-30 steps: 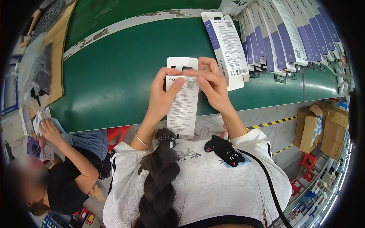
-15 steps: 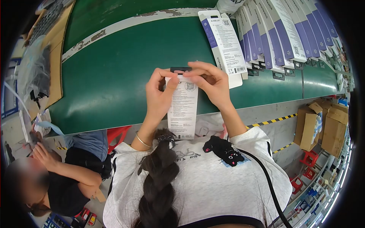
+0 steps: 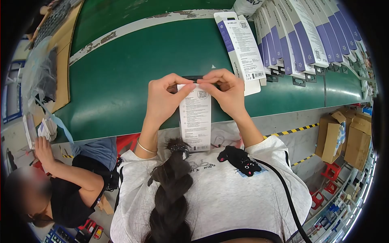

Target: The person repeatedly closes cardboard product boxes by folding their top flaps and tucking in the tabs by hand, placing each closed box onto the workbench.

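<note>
A white smartwatch box (image 3: 195, 117) with printed text and a QR code is held upright against the front edge of the table, its lower end near my shirt. My left hand (image 3: 166, 95) pinches the box's top left corner with thumb and fingers. At the top right corner, my right hand (image 3: 227, 91) is closed on the same box, the thumbs almost meeting. A black hang tab (image 3: 193, 78) sticks out beyond the top end between my fingertips. The folded fingers partly hide the top edge.
Another smartwatch box (image 3: 245, 48) lies face down on the green table (image 3: 133, 77). Several purple-and-white smartwatch boxes (image 3: 300, 40) are stacked at the back right. Cardboard cartons (image 3: 330, 137) stand on the floor at right. A co-worker (image 3: 77, 174) sits at left beside a plastic bag (image 3: 42, 77).
My hands have drawn slightly down, with both thumbs pressed closer along the top of the box. The co-worker's hand at left has moved up toward the small white items.
</note>
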